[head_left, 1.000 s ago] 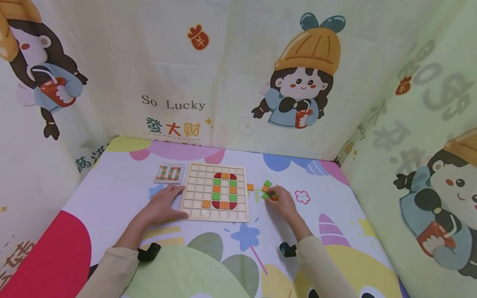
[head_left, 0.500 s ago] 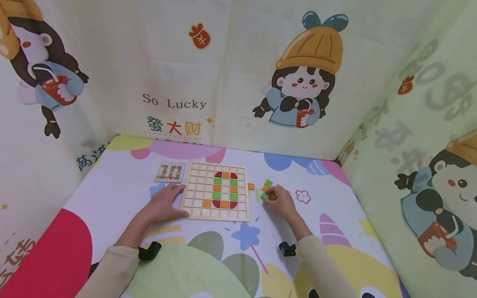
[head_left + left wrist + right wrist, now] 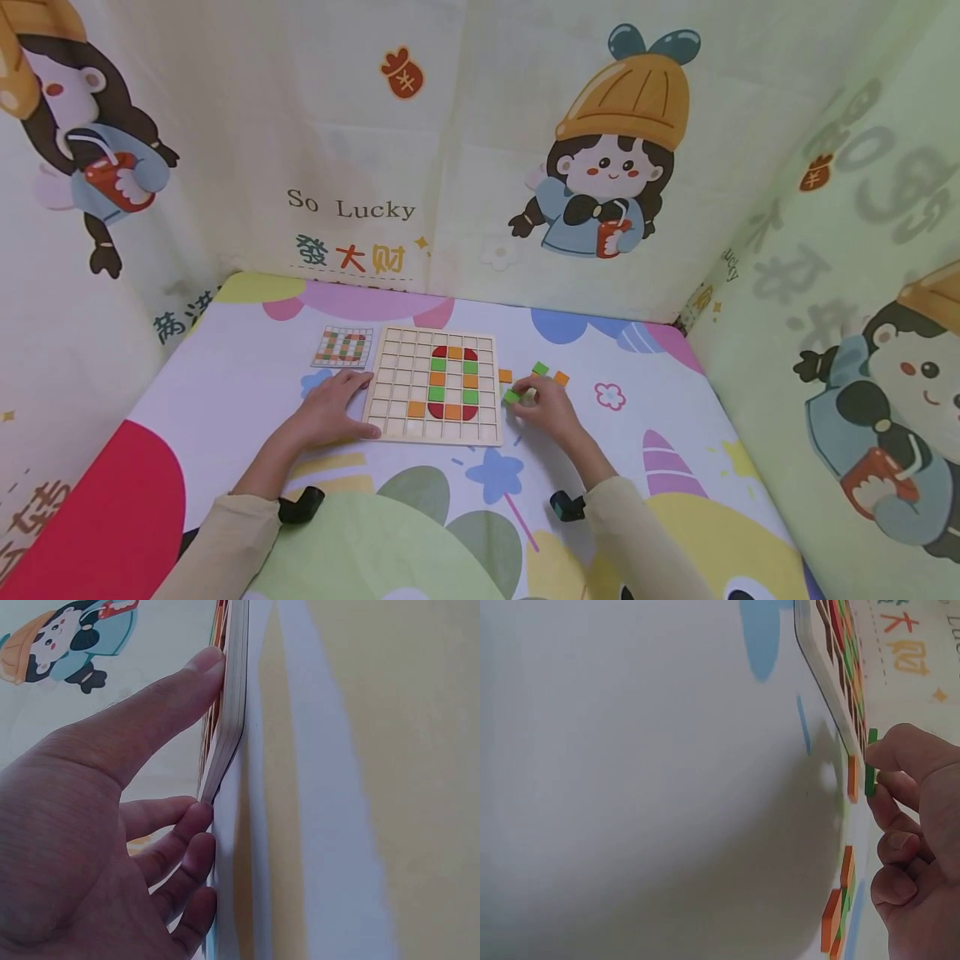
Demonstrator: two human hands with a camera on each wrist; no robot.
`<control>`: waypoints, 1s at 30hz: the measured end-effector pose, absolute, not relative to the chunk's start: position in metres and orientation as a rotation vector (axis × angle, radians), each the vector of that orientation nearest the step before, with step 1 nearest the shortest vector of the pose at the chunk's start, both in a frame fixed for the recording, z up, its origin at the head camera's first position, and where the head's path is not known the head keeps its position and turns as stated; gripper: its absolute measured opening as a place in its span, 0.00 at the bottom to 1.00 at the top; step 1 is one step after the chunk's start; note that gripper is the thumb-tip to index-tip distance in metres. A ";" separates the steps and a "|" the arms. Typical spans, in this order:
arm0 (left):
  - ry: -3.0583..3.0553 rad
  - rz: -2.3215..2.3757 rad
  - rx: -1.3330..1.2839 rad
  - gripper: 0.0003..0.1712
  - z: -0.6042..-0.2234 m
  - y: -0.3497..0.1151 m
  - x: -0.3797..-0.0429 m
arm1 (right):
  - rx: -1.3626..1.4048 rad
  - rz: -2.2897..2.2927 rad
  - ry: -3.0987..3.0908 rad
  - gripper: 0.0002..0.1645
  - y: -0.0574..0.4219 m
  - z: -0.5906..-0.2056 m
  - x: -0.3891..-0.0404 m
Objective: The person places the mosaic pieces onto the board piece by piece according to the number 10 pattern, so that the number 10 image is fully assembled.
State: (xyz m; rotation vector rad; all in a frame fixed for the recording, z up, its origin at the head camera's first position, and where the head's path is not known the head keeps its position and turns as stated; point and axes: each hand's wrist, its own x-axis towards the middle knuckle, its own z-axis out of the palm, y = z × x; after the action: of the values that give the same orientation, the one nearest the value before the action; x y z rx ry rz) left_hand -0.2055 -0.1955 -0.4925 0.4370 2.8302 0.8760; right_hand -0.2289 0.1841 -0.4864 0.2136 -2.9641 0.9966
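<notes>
Your left hand (image 3: 330,410) rested, thumb and fingers spread apart, against the left side of the wooden board (image 3: 401,371), while your right hand (image 3: 551,408) pinched a green tile (image 3: 512,398). That green tile was just off the board's right edge, so the board lay to your right hand's left; slightly beyond, an orange tile (image 3: 506,377) sat on the tabletop (image 3: 645,367), and a patterned card (image 3: 342,347) lay past your left hand.

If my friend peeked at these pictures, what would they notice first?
Probably the big cartoon character on the back wall. Lower down, red, green and orange tiles make a ring shape on the wooden board. Just right of the board, the right hand pinches a green tile.
</notes>
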 end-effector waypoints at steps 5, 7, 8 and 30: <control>2.828 0.874 0.440 0.58 -0.493 -0.195 -0.206 | 0.277 0.975 -2.982 0.13 0.173 -0.487 -0.228; 2.830 0.877 0.439 0.57 -0.493 -0.196 -0.206 | 0.299 0.965 -2.992 0.13 0.168 -0.486 -0.227; 2.832 0.879 0.439 0.57 -0.493 -0.196 -0.206 | 0.315 0.969 -2.991 0.13 0.166 -0.486 -0.227; 2.820 0.877 0.422 0.58 -0.494 -0.195 -0.206 | 0.523 1.030 -3.062 0.11 0.120 -0.489 -0.220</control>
State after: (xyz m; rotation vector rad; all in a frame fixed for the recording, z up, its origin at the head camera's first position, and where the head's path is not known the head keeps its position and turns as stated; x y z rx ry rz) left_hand -0.2063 -0.1952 -0.4938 0.4223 2.8203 0.8766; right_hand -0.2201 0.1199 -0.4889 0.5233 -3.0619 1.0302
